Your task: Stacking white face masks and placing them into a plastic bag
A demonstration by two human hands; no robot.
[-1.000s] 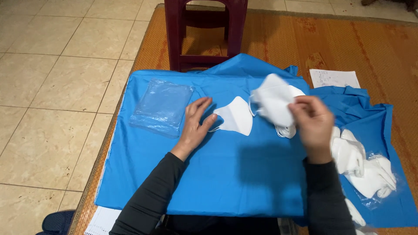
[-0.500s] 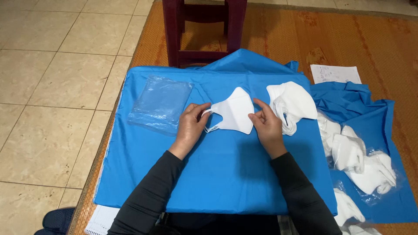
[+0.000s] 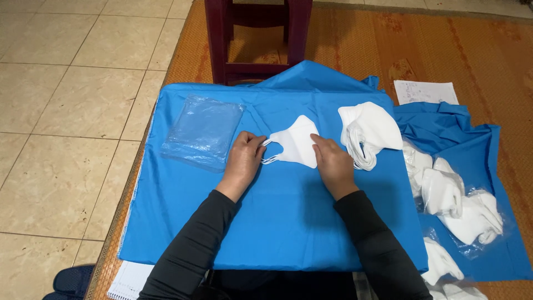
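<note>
From the head view, looking down, my left hand [image 3: 242, 158] rests on the blue cloth [image 3: 277, 222], its fingers curled at the ear loops on the left tip of a folded white face mask [image 3: 297, 147]; they seem to pinch the loops, though I cannot tell how firmly. My right hand [image 3: 332, 162] lies flat, fingers spread and pressing on the mask's right edge, gripping nothing. The mask sits at the centre of the cloth, between my two hands and touching both.

At ten o'clock from the mask, just beside my left hand, lies a flat stack of clear plastic bags [image 3: 203, 131]. At two o'clock, near my right hand but apart from it, is a pile of white masks [image 3: 370, 130] with loops hanging at its lower side. At four o'clock, past the cloth's right edge, bagged white masks [image 3: 455, 205] lie on another, crumpled blue cloth [image 3: 472, 144]. At one o'clock, well apart, a sheet of paper [image 3: 425, 91] rests on the woven mat [image 3: 444, 44]. At twelve o'clock stands a dark red stool [image 3: 258, 39]. Pale floor tiles [image 3: 66, 111] fill nine o'clock, and a spiral notebook [image 3: 130, 280] peeks out at seven.
</note>
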